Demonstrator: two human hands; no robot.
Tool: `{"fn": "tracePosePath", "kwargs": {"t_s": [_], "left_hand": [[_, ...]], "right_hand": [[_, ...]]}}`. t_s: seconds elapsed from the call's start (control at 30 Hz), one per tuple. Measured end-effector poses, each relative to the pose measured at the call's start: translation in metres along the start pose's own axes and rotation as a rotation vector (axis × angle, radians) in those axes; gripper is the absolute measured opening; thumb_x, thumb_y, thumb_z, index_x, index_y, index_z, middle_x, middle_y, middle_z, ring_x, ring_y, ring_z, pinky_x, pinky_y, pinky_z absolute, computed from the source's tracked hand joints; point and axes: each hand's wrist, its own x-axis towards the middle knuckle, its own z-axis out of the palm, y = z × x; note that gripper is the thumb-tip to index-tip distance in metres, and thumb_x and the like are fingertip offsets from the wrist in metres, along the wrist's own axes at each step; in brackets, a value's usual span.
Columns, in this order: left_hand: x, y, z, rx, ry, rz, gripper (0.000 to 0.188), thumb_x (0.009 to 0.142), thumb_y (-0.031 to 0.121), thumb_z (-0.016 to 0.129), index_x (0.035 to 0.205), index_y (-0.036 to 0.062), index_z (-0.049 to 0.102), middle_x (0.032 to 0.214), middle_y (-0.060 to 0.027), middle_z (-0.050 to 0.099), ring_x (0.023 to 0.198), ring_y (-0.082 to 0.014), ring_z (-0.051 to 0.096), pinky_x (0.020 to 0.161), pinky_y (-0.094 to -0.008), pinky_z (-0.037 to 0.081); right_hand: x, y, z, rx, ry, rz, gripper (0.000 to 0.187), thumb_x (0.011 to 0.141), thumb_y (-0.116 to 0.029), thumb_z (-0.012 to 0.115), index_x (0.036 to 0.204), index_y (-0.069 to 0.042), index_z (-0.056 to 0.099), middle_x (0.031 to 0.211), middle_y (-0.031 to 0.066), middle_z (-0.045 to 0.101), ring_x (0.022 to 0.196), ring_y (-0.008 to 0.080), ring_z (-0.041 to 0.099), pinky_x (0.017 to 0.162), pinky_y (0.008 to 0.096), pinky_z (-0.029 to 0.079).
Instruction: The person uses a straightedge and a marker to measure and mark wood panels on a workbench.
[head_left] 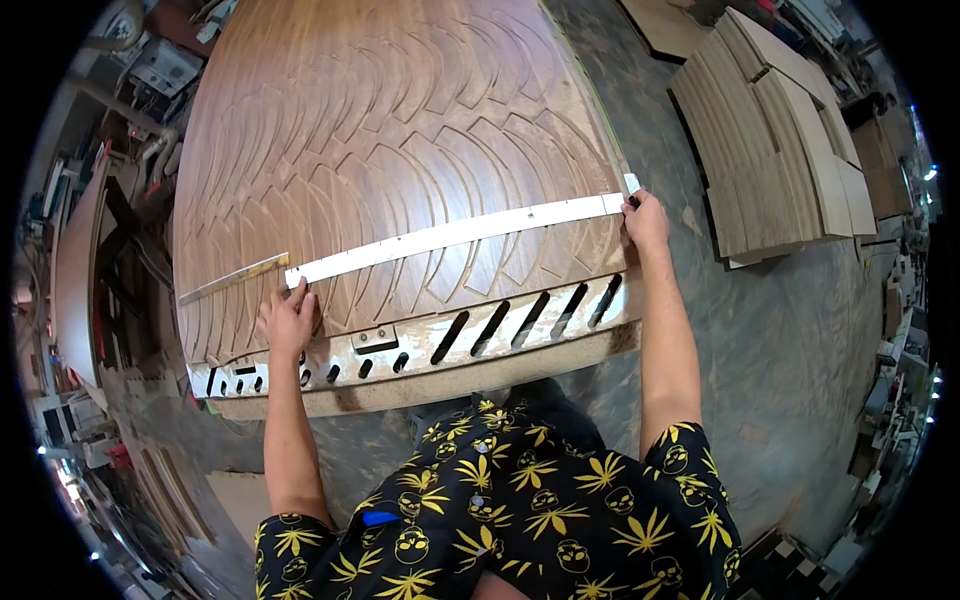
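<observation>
A long white straightedge strip (450, 236) lies across a brown wood-grain panel (300, 60) carved with rows of curved grooves. At the strip's right end, by the panel's right edge, my right hand (647, 220) has its fingers curled around it. A small pale metal piece (631, 184) stands up there beside my fingers. My left hand (288, 318) rests on the panel near the strip's left end, fingers spread, with a fingertip at the strip's lower edge. A thin narrow batten (235, 277) lies on the panel just left of the strip.
A white slotted metal beam (420, 347) runs along the panel's near edge. Stacked cut boards (765, 150) stand on the floor to the right. Another brown panel (78, 265) leans at the left, near dark framework and workshop clutter.
</observation>
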Motion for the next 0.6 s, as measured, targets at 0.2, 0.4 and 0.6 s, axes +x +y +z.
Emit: {"fn": "tracePosePath", "kwargs": {"t_s": [0.2,0.4,0.6], "left_hand": [[-0.003,0.014,-0.009,0.120,0.049,0.047,0.045,0.101,0.047,0.060,0.143,0.0330,0.070,0.153,-0.0079,0.056,0.131,-0.0350,0.051,0.110,-0.0528,0.035],[-0.006,0.018,-0.009,0.176,0.103,0.108,0.046,0.099,0.045,0.061,0.139,0.0263,0.072,0.151,-0.0075,0.057,0.127,-0.0343,0.052,0.106,-0.0514,0.037],[-0.008,0.022,-0.013,0.186,0.084,0.102,0.047,0.100,0.044,0.061,0.142,0.0248,0.070,0.150,-0.0077,0.059,0.128,-0.0334,0.051,0.106,-0.0510,0.037]], "right_hand": [[-0.010,-0.017,-0.006,-0.052,-0.026,0.036,0.028,0.097,-0.019,0.073,0.123,-0.015,0.066,0.120,0.0134,0.075,0.116,0.0378,0.070,0.093,0.0522,0.055],[-0.015,-0.016,-0.004,-0.066,0.056,-0.162,0.030,0.095,-0.012,0.073,0.124,-0.016,0.065,0.126,0.0116,0.069,0.120,0.0357,0.065,0.093,0.0511,0.054],[-0.009,-0.004,0.001,0.006,0.036,-0.145,0.027,0.095,-0.013,0.073,0.122,-0.013,0.069,0.125,0.0130,0.071,0.119,0.0363,0.066,0.095,0.0510,0.054]]}}
